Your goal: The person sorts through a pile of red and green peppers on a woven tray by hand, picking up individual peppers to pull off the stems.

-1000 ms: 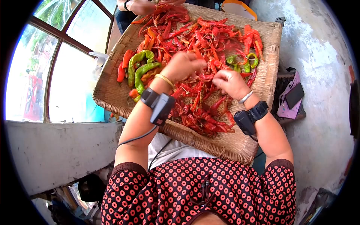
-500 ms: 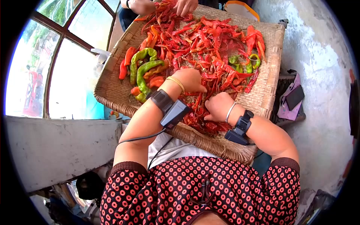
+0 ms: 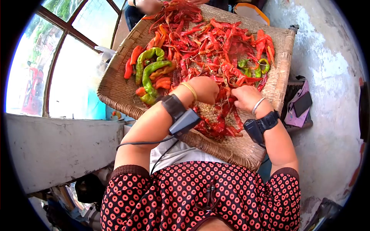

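Observation:
A shallow woven basket (image 3: 262, 134) holds a heap of red chili peppers (image 3: 208, 42). My left hand (image 3: 203, 90) is over the near middle of the heap, its fingers curled down and mostly hidden, so what they hold cannot be made out. Close to its right, my right hand (image 3: 247, 98) has its fingers closed at a red chili pepper. Between and below the hands, pale seeds (image 3: 207, 110) show on the weave. A smaller pile of red chilies (image 3: 217, 127) lies nearest me. Twisted green peppers (image 3: 148, 75) rest on the left, and small green ones (image 3: 257, 70) on the right.
Across the basket, another person's hand (image 3: 149, 5) is at the far edge, by the chilies. A window (image 3: 77, 69) stands on the left above a low wall (image 3: 69, 150). On the right, a purple bag (image 3: 298, 113) with a dark phone-like object lies beside the painted wall (image 3: 327, 115).
Both my hands have shifted to the right, the right one also farther from me. More seeds and bare weave show below them. The other person's second hand has drawn back toward the top edge.

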The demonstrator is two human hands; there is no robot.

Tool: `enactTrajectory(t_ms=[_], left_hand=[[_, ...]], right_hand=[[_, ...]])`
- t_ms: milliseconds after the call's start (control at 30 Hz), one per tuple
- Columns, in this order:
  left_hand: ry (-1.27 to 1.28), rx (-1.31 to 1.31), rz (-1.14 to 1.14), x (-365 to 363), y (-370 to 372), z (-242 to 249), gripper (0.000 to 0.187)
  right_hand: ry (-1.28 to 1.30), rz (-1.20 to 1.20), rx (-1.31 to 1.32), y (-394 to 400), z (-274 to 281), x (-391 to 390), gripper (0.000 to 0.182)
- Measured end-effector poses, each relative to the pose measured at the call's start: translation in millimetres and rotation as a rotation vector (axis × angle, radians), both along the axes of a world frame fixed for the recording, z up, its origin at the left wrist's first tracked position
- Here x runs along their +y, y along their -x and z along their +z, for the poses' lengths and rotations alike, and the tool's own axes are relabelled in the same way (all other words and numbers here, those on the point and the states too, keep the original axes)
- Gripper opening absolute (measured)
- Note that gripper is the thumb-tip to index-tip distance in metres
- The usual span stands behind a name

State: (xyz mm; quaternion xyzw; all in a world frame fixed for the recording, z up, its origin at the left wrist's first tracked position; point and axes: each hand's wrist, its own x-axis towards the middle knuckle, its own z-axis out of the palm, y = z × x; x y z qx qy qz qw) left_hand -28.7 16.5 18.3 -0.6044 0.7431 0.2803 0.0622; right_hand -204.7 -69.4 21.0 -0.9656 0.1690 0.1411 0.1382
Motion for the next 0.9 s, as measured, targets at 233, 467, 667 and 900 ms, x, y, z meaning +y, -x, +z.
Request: enactTrajectory(t_ms=[233,467,667,900], left_hand=[[0.14,0.478,0.154,5.7,-41.9,17.6,0.018],[0.5,0.411,0.607,0.4,-56.8,25.5,0.024],[0.535,0.574,0.345,0.5,-28.6,14.8,0.02],[0.249,0.487,0.01,4.5,3.7,9.1,0.018]], right_hand=[[-0.119,-0.09,-0.039,1.1,3.1,-12.0,0.019],[0.001,-0.014,0.129,-3.1,-0.6,0.1,0.024],[-0.266,-0.046,-0.011,-3.0,5.3,-6.5,0.023],[-0.727,-0.115,-0.142,-0.1,2.5,-12.0,0.024]])
